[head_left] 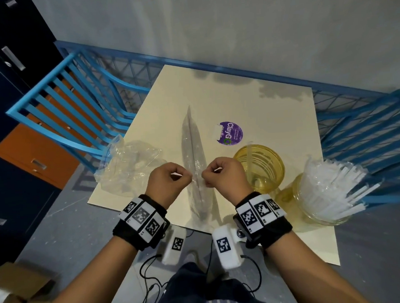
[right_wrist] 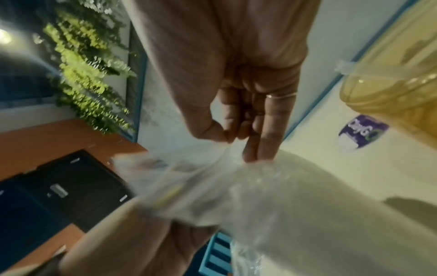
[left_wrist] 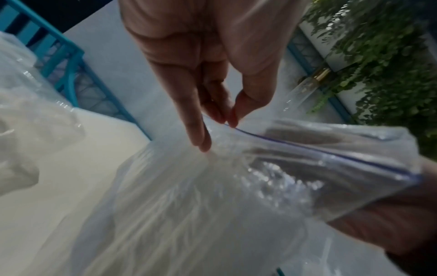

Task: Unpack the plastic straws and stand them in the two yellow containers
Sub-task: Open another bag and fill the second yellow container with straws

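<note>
The job looks a good way along but not finished. On the right edge of the cream table (head_left: pixel 273 104), the nearer yellow container (head_left: pixel 315 217) already bristles with a full sheaf of white plastic straws (head_left: pixel 332 185), fanned out and leaning toward the blue railing. The farther yellow container (head_left: pixel 260 164), just beside it, holds only one straw (head_left: pixel 250 155) that I can make out, leaning against its rim, so it is nearly all still to fill. On the left of the table lies a crumpled clear bag (head_left: pixel 129 165), apparently emptied. Between the two wrists a second clear zip bag (head_left: pixel 194 151) stretches away along the middle of the table, and both hands are on its near end: the left hand (head_left: pixel 166 184) pinches one lip of the mouth between thumb and fingertips, and the right hand (head_left: pixel 223 173) pinches the opposite lip in the same way, the remaining fingers folded in. The left wrist view shows the blue zip line (left_wrist: pixel 331 149) running off from the pinch. I judge this to be the opening of the second pack; whether the seal has parted yet I cannot tell, and the contents are too blurred through the plastic to count. What remains, then, is getting this bag open, drawing its straws out and standing them in the near-empty container. A purple round sticker (head_left: pixel 231 132) sits on the table beyond that container.
</note>
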